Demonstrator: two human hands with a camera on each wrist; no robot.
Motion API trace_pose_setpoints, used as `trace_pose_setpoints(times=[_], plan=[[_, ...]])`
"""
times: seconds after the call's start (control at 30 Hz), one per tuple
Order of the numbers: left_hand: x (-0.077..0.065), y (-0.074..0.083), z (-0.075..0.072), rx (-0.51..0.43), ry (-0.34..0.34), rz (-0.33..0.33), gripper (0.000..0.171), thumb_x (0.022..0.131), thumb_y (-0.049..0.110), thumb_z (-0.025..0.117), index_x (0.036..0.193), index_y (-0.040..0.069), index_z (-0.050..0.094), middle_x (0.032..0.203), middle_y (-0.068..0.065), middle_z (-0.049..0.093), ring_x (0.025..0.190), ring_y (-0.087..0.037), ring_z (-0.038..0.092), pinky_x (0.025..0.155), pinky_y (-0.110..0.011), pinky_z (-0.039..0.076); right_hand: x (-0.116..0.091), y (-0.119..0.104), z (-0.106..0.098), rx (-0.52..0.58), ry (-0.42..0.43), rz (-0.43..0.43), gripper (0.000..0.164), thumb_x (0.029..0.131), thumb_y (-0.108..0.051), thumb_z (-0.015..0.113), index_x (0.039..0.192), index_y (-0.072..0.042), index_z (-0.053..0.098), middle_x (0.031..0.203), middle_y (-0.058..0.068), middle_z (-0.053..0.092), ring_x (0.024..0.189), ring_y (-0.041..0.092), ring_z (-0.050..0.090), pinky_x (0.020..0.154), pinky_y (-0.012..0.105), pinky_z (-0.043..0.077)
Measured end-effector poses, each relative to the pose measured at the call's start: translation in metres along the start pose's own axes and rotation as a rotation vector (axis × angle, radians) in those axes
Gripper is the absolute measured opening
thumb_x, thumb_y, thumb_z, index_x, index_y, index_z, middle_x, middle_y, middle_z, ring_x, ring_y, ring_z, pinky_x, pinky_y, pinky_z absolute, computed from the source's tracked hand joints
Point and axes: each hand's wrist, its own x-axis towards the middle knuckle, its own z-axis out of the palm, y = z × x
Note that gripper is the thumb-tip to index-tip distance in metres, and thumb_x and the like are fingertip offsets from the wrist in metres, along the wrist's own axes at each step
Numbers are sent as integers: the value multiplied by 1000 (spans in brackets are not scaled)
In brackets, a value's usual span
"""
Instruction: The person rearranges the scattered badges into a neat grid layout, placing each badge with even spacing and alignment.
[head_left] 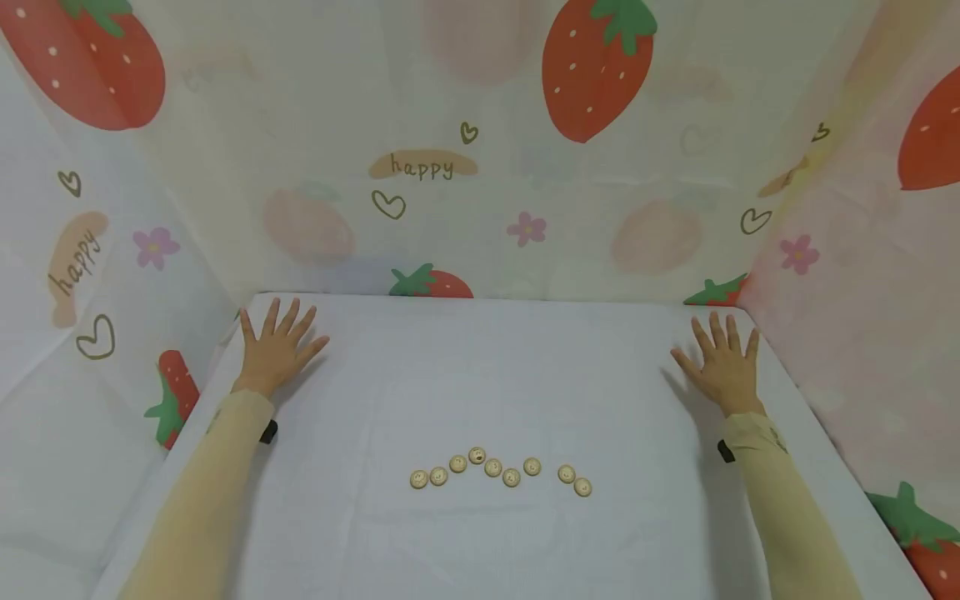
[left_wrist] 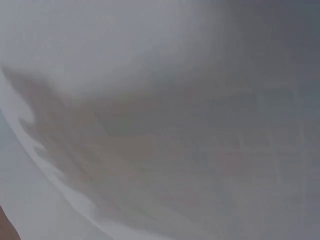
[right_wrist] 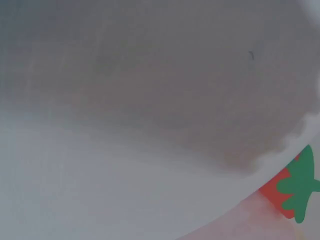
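Several small round wooden buttons [head_left: 477,456] lie in a zigzag row on the white table, near its middle front. A gap parts the two rightmost buttons [head_left: 574,481] from the others. My left hand [head_left: 272,354] is spread over the back left corner of the table, fingers straight, holding nothing. Over the back right corner, my right hand [head_left: 723,367] is spread the same way, also without anything in it. Both hands are far from the buttons. The wrist views show mostly the hands' shadows on the white cloth; a sliver of skin [left_wrist: 6,230] appears at the left wrist view's lower left corner.
White cloth covers the table [head_left: 480,375]. Fabric walls printed with strawberries [head_left: 600,71], hearts and "happy" labels stand at the back, left and right. A dark wrist device [head_left: 268,432] shows under the left sleeve, and another [head_left: 725,451] under the right.
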Motion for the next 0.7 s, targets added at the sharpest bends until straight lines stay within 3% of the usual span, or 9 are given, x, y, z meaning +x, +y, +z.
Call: trace_pose_setpoints(times=[0.2, 0.37, 0.7], plan=[[-2, 1, 0, 2, -15, 11, 74, 91, 59, 39, 149, 21, 16, 156, -9, 6, 141, -33, -9, 95, -54, -32, -1, 3, 0, -9, -5, -29, 75, 92, -59, 37, 148, -13, 17, 153, 20, 9, 141, 38, -4, 103, 56, -21], [-7, 4, 2, 1, -36, 22, 72, 92, 58, 38, 150, 23, 12, 156, -7, 3, 141, -32, -11, 96, -57, -29, -5, 1, 2, 10, 19, -61, 72, 92, -54, 44, 146, -12, 25, 152, 20, 13, 140, 39, 1, 105, 57, -17], [-8, 26, 0, 8, -9, 106, 70, 92, 56, 41, 149, 20, 19, 155, -11, 12, 142, -30, -7, 100, -58, -24, -12, -12, -1, 37, -3, -95, 68, 93, -53, 40, 145, -10, 27, 152, 20, 12, 141, 37, -2, 106, 59, -13]])
